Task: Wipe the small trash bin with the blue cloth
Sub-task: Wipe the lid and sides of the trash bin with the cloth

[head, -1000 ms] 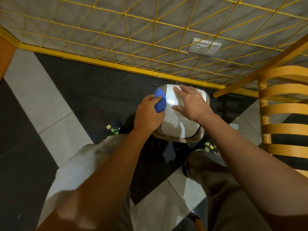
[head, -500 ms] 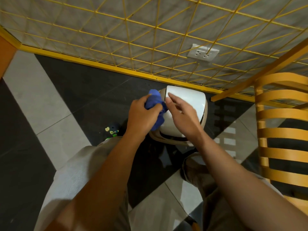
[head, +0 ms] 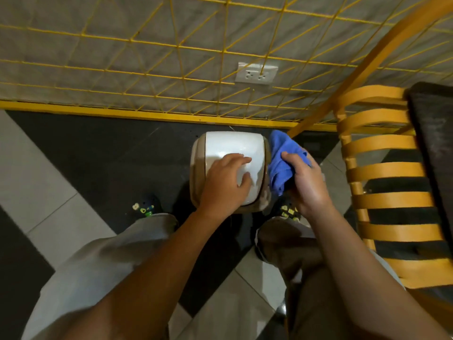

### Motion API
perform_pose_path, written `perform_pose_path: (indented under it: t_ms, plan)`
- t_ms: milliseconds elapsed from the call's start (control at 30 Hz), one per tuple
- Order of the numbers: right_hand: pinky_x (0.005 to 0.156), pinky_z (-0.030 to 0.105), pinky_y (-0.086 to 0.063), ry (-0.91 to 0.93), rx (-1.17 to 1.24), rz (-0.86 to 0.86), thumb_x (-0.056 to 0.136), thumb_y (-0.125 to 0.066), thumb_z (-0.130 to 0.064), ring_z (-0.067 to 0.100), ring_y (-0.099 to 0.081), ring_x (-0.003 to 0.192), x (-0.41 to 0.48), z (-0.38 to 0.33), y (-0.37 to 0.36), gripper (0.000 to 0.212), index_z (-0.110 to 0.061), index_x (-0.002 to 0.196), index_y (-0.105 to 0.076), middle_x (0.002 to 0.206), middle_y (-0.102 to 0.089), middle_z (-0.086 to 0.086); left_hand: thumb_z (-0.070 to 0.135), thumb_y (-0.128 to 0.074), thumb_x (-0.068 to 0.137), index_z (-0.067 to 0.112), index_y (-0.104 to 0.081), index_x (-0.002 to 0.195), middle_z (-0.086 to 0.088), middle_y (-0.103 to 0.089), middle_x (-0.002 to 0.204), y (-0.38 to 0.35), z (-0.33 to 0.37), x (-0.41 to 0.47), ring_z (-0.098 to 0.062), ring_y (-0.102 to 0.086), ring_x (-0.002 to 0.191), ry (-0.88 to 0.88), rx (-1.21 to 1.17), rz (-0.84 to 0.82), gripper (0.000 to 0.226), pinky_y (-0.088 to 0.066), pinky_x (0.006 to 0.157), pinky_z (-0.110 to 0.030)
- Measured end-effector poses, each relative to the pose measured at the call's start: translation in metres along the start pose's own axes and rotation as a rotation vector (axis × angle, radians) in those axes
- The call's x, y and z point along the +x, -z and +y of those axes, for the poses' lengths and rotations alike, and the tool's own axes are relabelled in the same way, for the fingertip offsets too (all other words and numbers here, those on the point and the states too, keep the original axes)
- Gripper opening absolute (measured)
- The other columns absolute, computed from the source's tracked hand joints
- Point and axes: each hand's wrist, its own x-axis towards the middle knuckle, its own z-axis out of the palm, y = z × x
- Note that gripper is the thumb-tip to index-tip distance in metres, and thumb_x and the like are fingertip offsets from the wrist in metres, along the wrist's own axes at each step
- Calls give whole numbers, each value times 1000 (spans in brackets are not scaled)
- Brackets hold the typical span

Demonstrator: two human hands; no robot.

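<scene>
Small trash bin (head: 232, 146) stands on floor (head: 117, 155), below yellow wall rail (head: 122, 112). Left hand (head: 225, 182) lies on bin lid, fingers relaxed, spread. Right hand (head: 306, 185), at bin's right edge, grips bunched blue cloth (head: 282, 158). Slatted chair (head: 387, 168) right of bin.

Head view, one wide-angle camera: worn on the head, facing forward and steeply down, close over the forearms. Left hand (head: 225, 182) sits near frame centre, right hand (head: 307, 185) just beside it; wall (head: 98, 33) beyond both hands, chair (head: 387, 171) past the right hand
</scene>
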Motion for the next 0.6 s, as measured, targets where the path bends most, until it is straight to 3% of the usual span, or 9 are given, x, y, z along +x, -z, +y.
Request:
perform_pose_path:
  t_ms: [133, 267, 333, 400, 467, 600]
  plan:
    - [86, 34, -52, 12, -140, 53, 86, -55, -19, 20, -63, 100, 20, -6, 25, 39, -25, 124, -54, 114, -64, 6, 40, -61, 83, 19, -33, 142, -5, -26, 153, -17, -5, 41, -27, -20, 141, -150, 393, -165, 68, -16, 113, -38]
    - [91, 28, -48, -14, -289, 16, 88, -55, -20, 16, -56, 108, 41, 3, 17, 45, -22, 132, -47, 128, -57, 4, 59, -67, 70, 15, -9, 148, -5, -8, 158, -31, -6, 74, -30, -4, 145, -209, 613, -343, 107, -3, 116, -48]
    - [90, 25, -48, 20, -347, -54, 90, -53, -18, 16, -55, 111, 51, 6, 9, 47, -19, 135, -44, 131, -55, 5, 63, -66, 68, 16, -9, 148, -4, -9, 158, -37, -8, 80, -32, -5, 145, -246, 681, -382, 109, -3, 115, -51]
    - [102, 35, -43, 21, -405, -109, 91, -52, -19, 21, -52, 119, 63, 7, 3, 46, -17, 136, -43, 135, -52, 8, 64, -64, 68, 16, -13, 148, -3, -13, 158, -40, -10, 83, -32, -9, 144, -253, 684, -384, 106, -6, 115, -52]
    - [103, 35, -42, 11, -417, -124, 92, -53, -20, 23, -53, 118, 72, 8, 0, 44, -14, 134, -46, 132, -54, 10, 63, -65, 69, 16, -15, 148, -2, -17, 157, -42, -12, 84, -32, -11, 144, -258, 672, -377, 104, -6, 115, -53]
    - [78, 20, -48, -29, -356, -103, 91, -54, -19, 19, -60, 92, 79, 13, -1, 30, -5, 117, -57, 110, -64, 16, 61, -66, 70, 15, -15, 147, -2, -16, 157, -44, -14, 84, -33, -11, 144, -264, 661, -374, 103, -5, 115, -54]
